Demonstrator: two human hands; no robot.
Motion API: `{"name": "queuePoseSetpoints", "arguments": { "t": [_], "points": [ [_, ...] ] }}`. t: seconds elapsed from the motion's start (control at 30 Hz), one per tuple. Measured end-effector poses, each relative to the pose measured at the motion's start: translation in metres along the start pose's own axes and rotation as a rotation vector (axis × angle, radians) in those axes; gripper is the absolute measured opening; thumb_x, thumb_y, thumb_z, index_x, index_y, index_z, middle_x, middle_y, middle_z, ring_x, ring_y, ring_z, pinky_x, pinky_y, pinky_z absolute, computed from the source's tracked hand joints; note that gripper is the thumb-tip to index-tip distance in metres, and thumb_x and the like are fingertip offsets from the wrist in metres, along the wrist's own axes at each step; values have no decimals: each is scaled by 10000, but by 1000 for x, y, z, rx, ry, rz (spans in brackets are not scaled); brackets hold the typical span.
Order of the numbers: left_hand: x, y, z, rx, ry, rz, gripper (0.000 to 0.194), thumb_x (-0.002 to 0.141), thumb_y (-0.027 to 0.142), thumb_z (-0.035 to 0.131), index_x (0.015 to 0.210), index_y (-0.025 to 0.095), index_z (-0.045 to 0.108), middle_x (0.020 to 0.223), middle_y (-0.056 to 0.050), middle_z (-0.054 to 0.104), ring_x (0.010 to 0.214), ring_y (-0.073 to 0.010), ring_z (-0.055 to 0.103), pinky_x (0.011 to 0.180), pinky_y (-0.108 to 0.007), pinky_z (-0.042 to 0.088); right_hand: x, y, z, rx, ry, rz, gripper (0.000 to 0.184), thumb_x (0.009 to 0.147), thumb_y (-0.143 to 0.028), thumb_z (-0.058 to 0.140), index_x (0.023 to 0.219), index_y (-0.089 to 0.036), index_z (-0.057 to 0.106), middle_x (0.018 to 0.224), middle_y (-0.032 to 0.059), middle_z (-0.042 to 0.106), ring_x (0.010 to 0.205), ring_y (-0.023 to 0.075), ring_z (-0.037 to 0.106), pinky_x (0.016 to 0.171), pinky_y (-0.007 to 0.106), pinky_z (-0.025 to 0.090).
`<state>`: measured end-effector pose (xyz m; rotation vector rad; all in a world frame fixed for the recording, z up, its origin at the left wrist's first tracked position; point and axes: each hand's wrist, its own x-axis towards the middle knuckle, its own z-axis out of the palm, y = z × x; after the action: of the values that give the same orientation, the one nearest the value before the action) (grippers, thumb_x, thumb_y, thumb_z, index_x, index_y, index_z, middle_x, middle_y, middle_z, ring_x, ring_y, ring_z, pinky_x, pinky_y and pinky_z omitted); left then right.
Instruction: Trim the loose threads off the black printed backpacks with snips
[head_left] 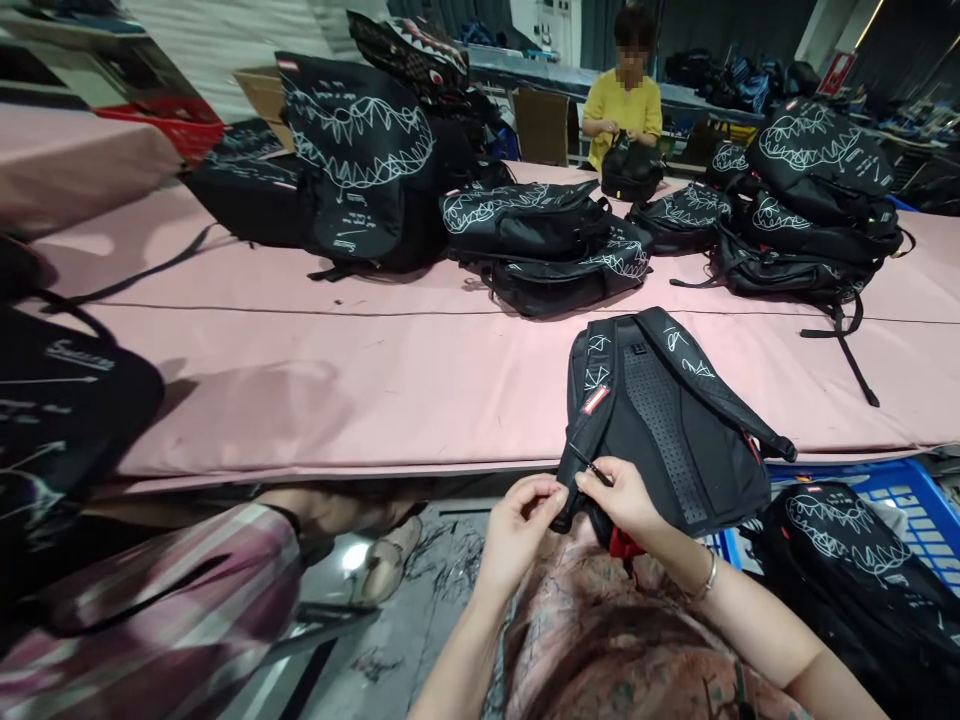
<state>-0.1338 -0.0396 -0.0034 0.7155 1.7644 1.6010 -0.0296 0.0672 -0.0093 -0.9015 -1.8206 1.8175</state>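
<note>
Backpack (690,440), black, lies right in front of me with its padded back panel up, its top on the pink table (375,380) and its lower part reaching past the near edge. Both my hands are at its lower left corner, close to the low end of one shoulder strap (600,400), below the small red-and-white tag (595,401). My left hand (517,520) has thumb and forefinger pressed together on the edge of that strap end. My right hand (628,502), with a bracelet (709,575) on the wrist, pinches a thin dark item (587,462) that slants up over the strap; I cannot tell exactly what it is. My fingertips are just beside each other, and most of the bag spreads away beyond and to the right of them. The other shoulder strap (697,370) runs down the far side, well apart from my grip. Something red (622,545) shows just under my right hand. More black bags (555,240) with white scribbled drawings sit across the table, and another bag (847,530) lies at the blue basket (926,500) to my right. Across the table, a person in yellow (624,105) handles a bag (631,168).
</note>
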Motion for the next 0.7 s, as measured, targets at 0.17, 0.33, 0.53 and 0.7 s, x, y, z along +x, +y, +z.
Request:
{"name": "queuePoseSetpoints", "arguments": {
  "t": [0.17,0.33,0.53,0.7],
  "points": [
    [-6,-5,13,-45,121,30,242,688,380,646,712,141,615,847,-60,595,710,-158,531,647,-251,437,-14,-17,-19,-373,9,-142,237,848,-386,438,908,-170,518,685,-15,536,614,136,490,589,242,350],
    [-16,-6,25,-58,245,93,224,761,372,591,775,149,590,935,-69,579,896,-189,528,813,-278,416,-35,-36,-41,-649,-51,-324,178,874,-337,452,941,-186,518,774,9,609,664,140,555,603,236,359],
    [-18,1,33,-25,275,139,182,773,343,581,768,161,570,940,-66,579,908,-203,535,854,-312,412,-43,-42,-49,-1071,-128,-552,203,905,-349,434,906,-186,555,760,33,621,694,161,578,568,265,309],
    [-21,10,36,97,307,225,137,782,302,562,730,177,581,953,-65,560,951,-208,512,892,-323,386,-44,-55,-47,-1233,-130,-613,225,913,-365,418,874,-185,548,696,28,587,604,153,544,513,297,219]
  ]
}}
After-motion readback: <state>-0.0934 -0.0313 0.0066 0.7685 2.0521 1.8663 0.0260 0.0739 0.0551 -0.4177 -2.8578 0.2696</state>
